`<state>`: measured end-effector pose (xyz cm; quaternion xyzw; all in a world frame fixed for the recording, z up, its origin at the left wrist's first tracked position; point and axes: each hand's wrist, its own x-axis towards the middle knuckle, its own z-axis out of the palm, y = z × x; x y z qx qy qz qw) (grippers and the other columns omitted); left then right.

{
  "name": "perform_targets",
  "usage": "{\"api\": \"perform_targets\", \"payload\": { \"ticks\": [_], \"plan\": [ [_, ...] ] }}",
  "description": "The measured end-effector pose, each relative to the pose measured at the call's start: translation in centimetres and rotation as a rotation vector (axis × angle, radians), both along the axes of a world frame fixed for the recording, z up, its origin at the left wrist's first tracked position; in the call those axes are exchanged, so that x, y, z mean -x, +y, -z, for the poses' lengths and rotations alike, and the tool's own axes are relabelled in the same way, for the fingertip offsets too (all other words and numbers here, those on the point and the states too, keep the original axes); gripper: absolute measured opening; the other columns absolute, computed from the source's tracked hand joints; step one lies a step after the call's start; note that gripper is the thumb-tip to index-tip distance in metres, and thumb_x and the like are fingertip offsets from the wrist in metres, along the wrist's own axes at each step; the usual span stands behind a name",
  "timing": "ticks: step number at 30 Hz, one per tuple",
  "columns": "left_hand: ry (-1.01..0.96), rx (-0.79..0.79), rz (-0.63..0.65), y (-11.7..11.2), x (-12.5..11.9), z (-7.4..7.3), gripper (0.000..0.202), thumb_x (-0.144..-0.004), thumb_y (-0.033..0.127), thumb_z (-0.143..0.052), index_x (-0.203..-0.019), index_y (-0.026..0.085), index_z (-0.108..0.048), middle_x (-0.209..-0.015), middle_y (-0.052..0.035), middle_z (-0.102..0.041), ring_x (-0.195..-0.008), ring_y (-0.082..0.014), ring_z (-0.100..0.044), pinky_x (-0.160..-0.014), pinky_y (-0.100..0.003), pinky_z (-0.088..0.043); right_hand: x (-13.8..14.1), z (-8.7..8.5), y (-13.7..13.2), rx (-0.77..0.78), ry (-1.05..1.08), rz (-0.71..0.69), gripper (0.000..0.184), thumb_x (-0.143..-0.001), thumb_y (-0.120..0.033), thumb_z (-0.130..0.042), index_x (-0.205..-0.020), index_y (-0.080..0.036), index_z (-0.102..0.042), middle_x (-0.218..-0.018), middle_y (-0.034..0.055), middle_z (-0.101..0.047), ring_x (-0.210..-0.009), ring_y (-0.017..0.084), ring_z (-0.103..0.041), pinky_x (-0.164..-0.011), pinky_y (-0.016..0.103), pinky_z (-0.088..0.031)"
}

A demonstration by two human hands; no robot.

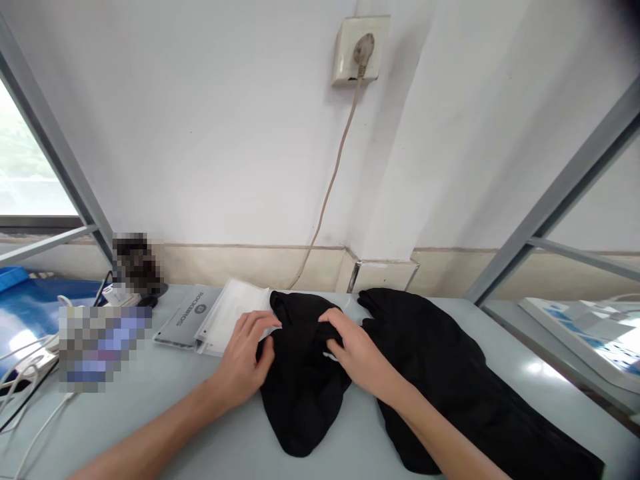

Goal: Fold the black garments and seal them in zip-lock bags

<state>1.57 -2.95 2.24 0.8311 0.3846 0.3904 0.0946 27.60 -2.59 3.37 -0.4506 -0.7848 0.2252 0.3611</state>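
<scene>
A small black cloth piece (300, 393) lies bunched on the grey table (165, 413) in front of me. My left hand (245, 360) rests on its left edge, thumb and fingers pinching the fabric. My right hand (353, 350) presses on the cloth's upper right, fingers curled into the folds. A longer black garment (460, 380) stretches from the table's back towards the lower right, under my right forearm.
A clear plastic bag (227, 320) and a grey printed packet (187, 313) lie left of the cloth. White cables and a power strip (30, 367) sit at the far left. A wall socket (360, 50) with a cord is above. Metal frame bars stand left and right.
</scene>
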Motion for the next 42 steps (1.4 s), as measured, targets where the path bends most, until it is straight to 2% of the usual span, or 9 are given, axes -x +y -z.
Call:
{"api": "perform_targets", "payload": {
  "ticks": [6,10,16,22,26,30,32,37,42],
  "plan": [
    [0.226,0.142,0.154,-1.0,-1.8,0.9,0.110,-0.078,0.040,-0.084,-0.163,0.030,-0.014,-0.160,-0.0142,-0.040,-0.144,-0.0400,-0.037,-0.117,-0.061,-0.036,1.4,1.0,-0.3,-0.071,0.030,0.204,0.013,-0.088,-0.017,-0.047,-0.086,-0.027,-0.038,-0.074,-0.0048,-0.047,-0.064,0.017,-0.048,-0.063,0.028,-0.038],
    [0.228,0.085,0.055,-0.7,-1.9,1.6,0.103,-0.075,-0.003,-0.053,-0.164,0.027,-0.010,-0.163,-0.0127,-0.035,-0.151,-0.0317,-0.032,-0.121,-0.058,-0.031,1.5,0.4,-0.6,0.008,-0.069,0.179,0.021,-0.088,-0.021,-0.050,-0.080,-0.027,-0.031,-0.068,-0.0069,-0.039,-0.059,0.016,-0.041,-0.057,0.026,-0.031],
    [0.264,-0.102,0.015,-0.9,-1.1,0.9,0.099,-0.067,-0.010,-0.044,-0.160,0.023,-0.028,-0.169,-0.0134,-0.026,-0.156,-0.0347,-0.022,-0.123,-0.061,-0.025,-0.1,0.5,0.3,-0.027,-0.251,0.393,0.020,-0.085,-0.019,-0.049,-0.084,-0.027,-0.031,-0.068,-0.0055,-0.043,-0.059,0.018,-0.040,-0.059,0.028,-0.027],
    [0.025,-0.255,0.179,-0.8,-0.3,0.0,0.075,-0.075,-0.014,-0.036,-0.138,0.024,-0.047,-0.154,-0.0139,-0.045,-0.150,-0.0321,-0.031,-0.118,-0.060,-0.033,-1.0,-2.3,-0.3,0.038,-0.052,0.148,0.023,-0.083,-0.009,-0.047,-0.086,-0.027,-0.035,-0.071,-0.0067,-0.036,-0.064,0.016,-0.036,-0.064,0.027,-0.032],
    [-0.303,0.057,0.398,-1.1,0.5,-1.4,0.057,-0.079,-0.008,-0.044,-0.124,0.026,-0.049,-0.135,-0.0117,-0.057,-0.120,-0.0244,-0.059,-0.100,-0.044,-0.053,-2.9,-4.6,-1.0,0.444,-0.010,-0.230,0.020,-0.084,-0.019,-0.068,-0.086,-0.025,-0.049,-0.075,-0.0060,-0.049,-0.068,0.014,-0.046,-0.062,0.024,-0.036],
    [-0.318,0.795,0.604,-1.8,0.2,-2.5,0.028,-0.086,0.007,-0.053,-0.110,0.021,-0.057,-0.107,-0.0088,-0.071,-0.077,-0.0154,-0.065,-0.071,-0.030,-0.056,-4.5,-4.8,-0.9,0.975,-0.006,-0.499,0.037,-0.077,-0.047,-0.081,-0.092,-0.022,-0.058,-0.077,0.0006,-0.070,-0.054,0.016,-0.061,-0.052,0.026,-0.047],
    [-0.320,0.920,0.594,-1.9,-0.1,-2.5,0.013,-0.098,0.025,-0.049,-0.105,0.019,-0.058,-0.091,-0.0075,-0.072,-0.065,-0.0154,-0.064,-0.056,-0.025,-0.052,-4.6,-4.1,-0.2,0.933,0.029,-0.382,0.039,-0.089,-0.060,-0.065,-0.092,-0.022,-0.056,-0.082,0.0057,-0.074,-0.052,0.018,-0.066,-0.050,0.028,-0.049],
    [-0.004,0.533,0.284,-1.8,-0.7,-1.6,0.023,-0.103,0.033,-0.051,-0.095,0.020,-0.068,-0.086,-0.0042,-0.073,-0.071,-0.0153,-0.065,-0.064,-0.025,-0.048,-3.5,-0.2,2.3,0.224,-0.279,0.326,0.031,-0.099,-0.055,-0.053,-0.106,-0.025,-0.057,-0.078,0.0031,-0.068,-0.071,0.025,-0.069,-0.067,0.034,-0.048],
    [0.248,0.463,0.380,-2.3,-0.9,-1.9,0.013,-0.095,0.021,-0.059,-0.096,0.024,-0.072,-0.089,0.0000,-0.075,-0.079,-0.0163,-0.066,-0.076,-0.026,-0.050,-3.2,3.4,3.9,0.240,-0.420,0.432,0.024,-0.095,-0.043,-0.061,-0.107,-0.022,-0.059,-0.082,0.0067,-0.067,-0.079,0.031,-0.068,-0.065,0.033,-0.038]
  ]
}}
